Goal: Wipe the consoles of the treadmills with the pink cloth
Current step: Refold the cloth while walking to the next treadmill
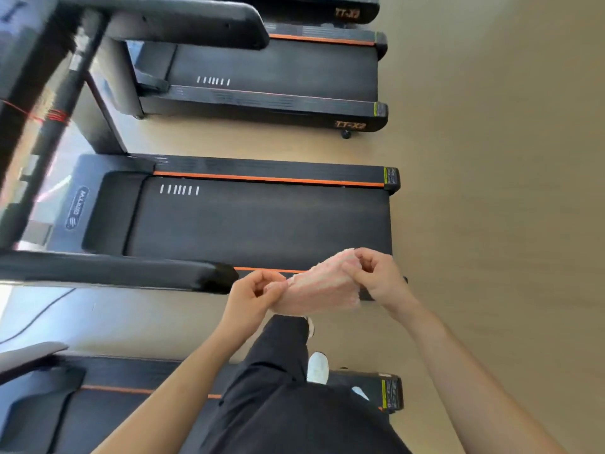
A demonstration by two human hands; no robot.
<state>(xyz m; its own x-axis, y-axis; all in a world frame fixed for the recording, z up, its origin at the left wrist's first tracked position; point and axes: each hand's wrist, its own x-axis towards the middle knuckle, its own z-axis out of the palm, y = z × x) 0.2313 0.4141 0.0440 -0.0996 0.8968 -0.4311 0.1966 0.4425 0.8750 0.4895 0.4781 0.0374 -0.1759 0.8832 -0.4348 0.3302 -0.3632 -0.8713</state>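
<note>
I hold the pink cloth (319,286) stretched between both hands, above the near edge of the middle treadmill (262,221). My left hand (252,296) pinches the cloth's left end. Gripping the right end is my right hand (379,276), fingers curled round it. The console (29,103) of the middle treadmill runs along the left edge of the view, blurred, with a black handrail (114,270) reaching out toward my left hand.
Another treadmill (271,73) stands farther away, and a third one (98,401) lies under my legs. Tan floor (491,191) stretches along the right. A cable (39,316) trails on the floor at the left.
</note>
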